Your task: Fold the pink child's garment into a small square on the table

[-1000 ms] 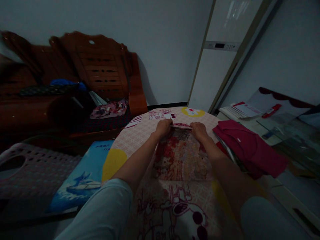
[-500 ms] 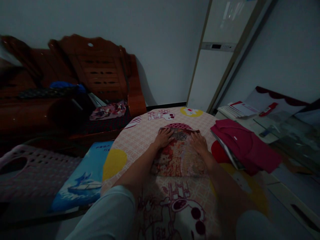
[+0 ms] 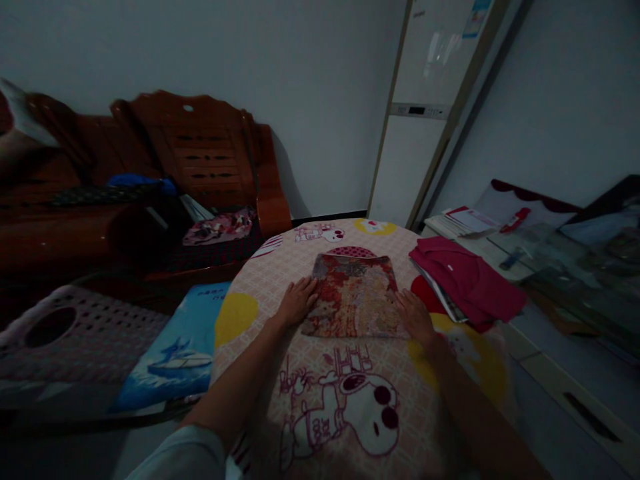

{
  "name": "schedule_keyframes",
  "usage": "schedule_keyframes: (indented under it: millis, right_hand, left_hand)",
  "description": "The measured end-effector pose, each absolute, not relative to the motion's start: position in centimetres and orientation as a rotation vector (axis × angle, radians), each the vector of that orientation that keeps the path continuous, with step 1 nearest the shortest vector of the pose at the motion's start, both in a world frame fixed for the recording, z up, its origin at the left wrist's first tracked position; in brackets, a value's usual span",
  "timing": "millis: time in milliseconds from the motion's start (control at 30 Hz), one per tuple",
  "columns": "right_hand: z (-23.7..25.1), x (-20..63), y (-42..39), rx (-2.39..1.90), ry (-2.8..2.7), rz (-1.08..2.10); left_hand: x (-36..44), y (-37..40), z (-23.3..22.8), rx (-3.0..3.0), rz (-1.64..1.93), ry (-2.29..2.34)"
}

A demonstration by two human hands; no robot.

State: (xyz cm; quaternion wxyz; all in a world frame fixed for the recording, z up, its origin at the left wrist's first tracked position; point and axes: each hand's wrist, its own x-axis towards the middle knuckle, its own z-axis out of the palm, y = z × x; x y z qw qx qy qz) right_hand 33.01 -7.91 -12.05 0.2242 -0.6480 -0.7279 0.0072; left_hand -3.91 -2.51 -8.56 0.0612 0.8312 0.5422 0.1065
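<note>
Hands lie flat, fingers spread, at either side of a folded patterned cloth (image 3: 354, 296) in the head view: the left hand (image 3: 297, 301) touches its left edge and the right hand (image 3: 415, 316) its right edge, neither gripping anything. The cloth rests on the round table (image 3: 280, 267) with a cartoon-print cover, with a folded red garment (image 3: 467, 280) just to its right.

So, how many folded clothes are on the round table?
2. A patterned folded cloth lies mid-table between the left hand and right hand. A red folded garment sits at the right edge. Others may be hidden.
</note>
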Motion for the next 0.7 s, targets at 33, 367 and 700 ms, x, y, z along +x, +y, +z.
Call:
schedule_keyframes:
  millis: [33, 367, 700]
  right_hand:
    - [-12.1, 32.9, -8.5, -1.764, -2.018, 0.030]
    - [-10.0, 31.2, -7.2, -1.739, -1.936, 0.212]
    - [-8.3, 29.9, 2.7, -1.908, -1.705, 0.283]
  left_hand:
    - [-4.1, -2.9, -8.5, 2.502, 0.326, 1.637]
    - [-3.2, 0.9, -7.1, 2.250, 0.514, 1.596]
    - [-0.4, 10.3, -7.7, 1.846, 0.681, 1.842]
